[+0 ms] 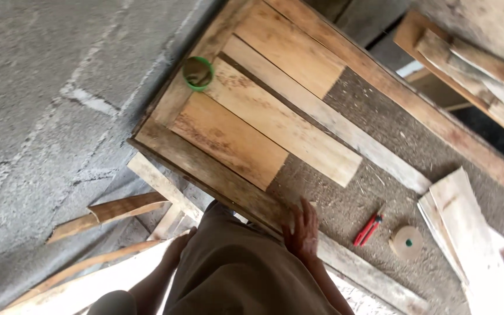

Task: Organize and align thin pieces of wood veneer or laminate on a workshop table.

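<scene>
Rough grey concrete floor (42, 87) fills the left of my view, and over it stands a wooden bench (380, 87) whose frame of worn boards runs diagonally from the top centre down to the right. I see a coarse chipboard-like panel (374, 128) set inside that frame, and across its upper-left part lie several pale planks (281, 125) side by side, their ends cut off at different lengths. At the bench's far corner a small green-rimmed cup (198, 73) sits on the frame. My right hand (302, 230) rests flat on the near frame board (228, 184), fingers spread and pointing up toward the planks, gripping nothing. My left hand (176, 248) hangs down beside my brown trousers (234, 274), below the bench edge; it is mostly hidden, so I cannot tell whether it is spread or curled, or whether it has anything in it. Near the right hand, on the panel, lies a red pencil-like marker (368, 229), and just beside it a round tan disc (406, 242) with a dark dot in the middle. Rough offcut boards (468, 233) are stacked at the right end of the bench. Loose strips of wood (109, 213) lie on the floor under the near corner, and more timber (473, 70) is piled at the upper right.
</scene>
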